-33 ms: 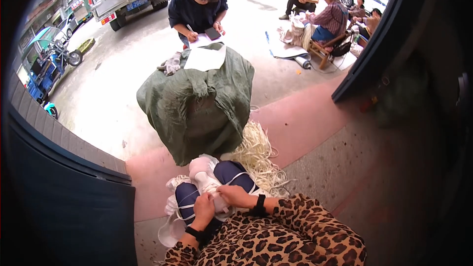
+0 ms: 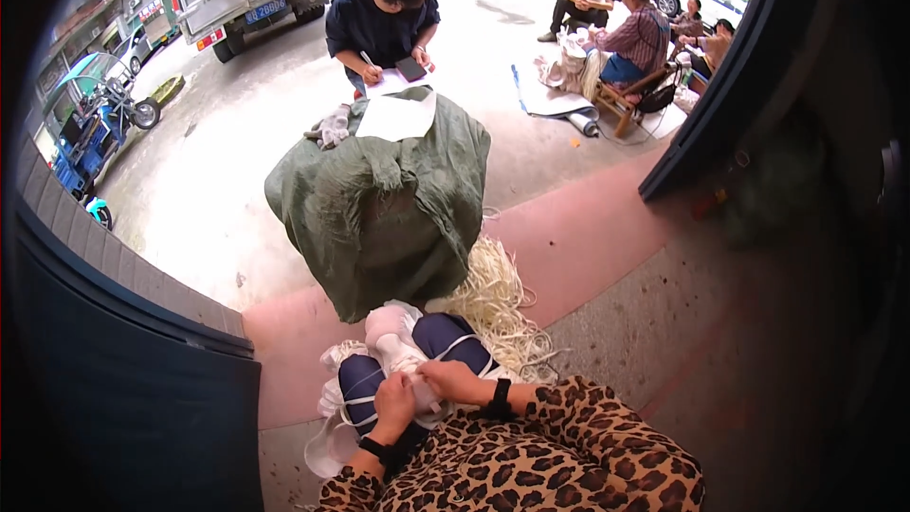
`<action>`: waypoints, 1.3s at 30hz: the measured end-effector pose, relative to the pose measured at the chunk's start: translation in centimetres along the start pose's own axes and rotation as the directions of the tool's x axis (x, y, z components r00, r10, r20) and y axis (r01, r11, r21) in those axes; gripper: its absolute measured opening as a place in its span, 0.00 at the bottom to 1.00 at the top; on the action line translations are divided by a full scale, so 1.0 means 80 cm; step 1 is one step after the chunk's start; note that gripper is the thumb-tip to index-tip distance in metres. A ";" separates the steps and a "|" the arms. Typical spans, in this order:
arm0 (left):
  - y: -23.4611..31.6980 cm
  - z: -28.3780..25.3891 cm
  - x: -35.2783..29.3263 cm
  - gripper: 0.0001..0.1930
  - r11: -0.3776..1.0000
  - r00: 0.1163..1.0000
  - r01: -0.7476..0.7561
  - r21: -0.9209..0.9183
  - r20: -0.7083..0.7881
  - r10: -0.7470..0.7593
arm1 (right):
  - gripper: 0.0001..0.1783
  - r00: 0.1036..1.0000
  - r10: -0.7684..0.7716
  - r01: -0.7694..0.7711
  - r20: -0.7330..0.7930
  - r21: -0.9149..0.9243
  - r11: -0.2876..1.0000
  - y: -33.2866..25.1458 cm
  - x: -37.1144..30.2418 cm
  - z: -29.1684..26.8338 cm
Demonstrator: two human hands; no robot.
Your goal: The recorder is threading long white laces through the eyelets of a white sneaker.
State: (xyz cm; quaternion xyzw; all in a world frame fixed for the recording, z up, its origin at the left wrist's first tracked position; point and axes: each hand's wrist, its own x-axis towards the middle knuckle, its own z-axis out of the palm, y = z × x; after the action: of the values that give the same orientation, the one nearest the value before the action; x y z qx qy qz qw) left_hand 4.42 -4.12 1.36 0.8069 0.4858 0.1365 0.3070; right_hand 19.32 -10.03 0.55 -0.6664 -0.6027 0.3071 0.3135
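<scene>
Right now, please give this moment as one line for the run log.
left hand: on white cloth piece in lap | right hand: gripping same piece | ahead: green covered bundle, pale strips pile

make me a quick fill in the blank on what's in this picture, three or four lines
1. The left hand and the right hand meet over a small ____ piece of material on the person's lap.
2. The big bundle ahead is wrapped in ____ cloth.
3. A sheet of ____ lies on top of the bundle.
4. The person's sleeves have a ____ print.

Missing words: white; green; paper; leopard
</scene>
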 end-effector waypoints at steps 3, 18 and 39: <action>0.006 0.004 0.008 0.07 0.998 0.997 0.063 0.019 -0.043 -0.062 | 0.09 0.992 -0.124 0.123 -0.019 -0.046 0.991 -0.005 -0.002 0.000; -0.017 0.003 0.015 0.13 0.485 0.875 0.484 -0.728 0.404 -0.266 | 0.11 0.957 -0.228 0.218 0.182 0.071 0.973 0.013 0.019 -0.018; 0.009 -0.023 -0.009 0.11 0.977 0.974 -0.212 0.016 -0.078 0.212 | 0.12 0.808 0.265 -0.580 0.525 0.632 0.514 -0.009 0.022 -0.040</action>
State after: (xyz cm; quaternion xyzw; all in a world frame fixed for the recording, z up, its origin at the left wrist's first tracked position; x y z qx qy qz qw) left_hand 3.62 -4.35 3.33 0.8494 0.4092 0.1983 0.2680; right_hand 21.56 -8.36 3.03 -0.5263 -0.2741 0.7186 0.3627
